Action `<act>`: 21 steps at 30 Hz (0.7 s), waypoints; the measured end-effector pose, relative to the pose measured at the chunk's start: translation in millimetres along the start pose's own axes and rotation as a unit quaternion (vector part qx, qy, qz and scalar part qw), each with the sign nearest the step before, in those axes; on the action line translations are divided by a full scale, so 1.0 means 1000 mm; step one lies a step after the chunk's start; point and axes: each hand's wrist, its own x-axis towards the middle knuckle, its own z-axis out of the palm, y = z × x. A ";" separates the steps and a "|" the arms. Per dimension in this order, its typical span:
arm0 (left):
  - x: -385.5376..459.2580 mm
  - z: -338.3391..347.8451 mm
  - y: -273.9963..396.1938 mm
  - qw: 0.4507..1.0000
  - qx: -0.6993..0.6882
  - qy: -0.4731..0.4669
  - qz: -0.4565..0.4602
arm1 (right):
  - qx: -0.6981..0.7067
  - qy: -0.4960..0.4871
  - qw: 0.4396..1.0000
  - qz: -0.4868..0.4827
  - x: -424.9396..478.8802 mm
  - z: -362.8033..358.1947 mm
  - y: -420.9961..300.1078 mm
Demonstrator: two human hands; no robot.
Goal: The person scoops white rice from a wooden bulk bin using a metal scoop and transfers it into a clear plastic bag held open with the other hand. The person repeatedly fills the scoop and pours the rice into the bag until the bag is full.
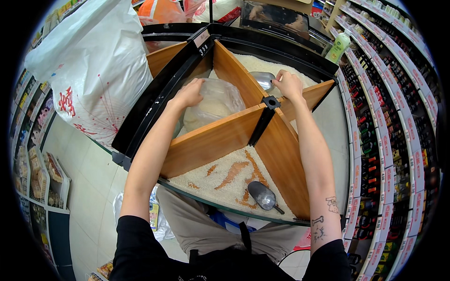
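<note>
My left hand [191, 93] grips the rim of a clear plastic bag [214, 105] with rice in it, which rests in the left compartment of a wood-divided rice bin. Over the far right compartment, my right hand [289, 84] has its fingers at the end of a metal scoop [263, 80]; the handle is mostly hidden by the fingers. White rice [253, 58] lies around that scoop. A second metal scoop [262, 196] lies on the thin rice of the near compartment, where patches of the orange-brown bottom show.
Wooden dividers [218, 137] meet at a black post [271, 102]. A large white sack [95, 70] stands at the left against the black bin rim [140, 116]. A green-labelled bottle [339, 47] stands at the far right corner. Stocked store shelves [379, 105] line the right.
</note>
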 end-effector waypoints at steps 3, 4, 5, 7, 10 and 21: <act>0.001 0.002 -0.001 1.000 0.003 0.008 0.006 | 0.032 -0.004 0.999 0.036 0.000 0.000 0.003; 0.001 0.002 -0.001 1.000 0.001 0.006 0.005 | 0.043 0.001 0.998 0.048 0.001 0.001 0.005; 0.001 0.002 -0.001 1.000 -0.001 0.005 0.004 | 0.055 0.007 0.997 0.059 0.001 0.002 0.006; 0.001 0.001 -0.001 1.000 -0.005 0.004 0.004 | 0.072 0.024 0.994 0.082 0.003 0.005 0.008; 0.001 0.002 -0.002 1.000 -0.008 0.006 0.004 | 0.094 0.064 0.987 0.115 0.006 0.010 0.012; 0.002 0.002 0.000 1.000 -0.020 -0.005 -0.005 | 0.210 0.194 0.942 0.175 0.015 0.010 0.038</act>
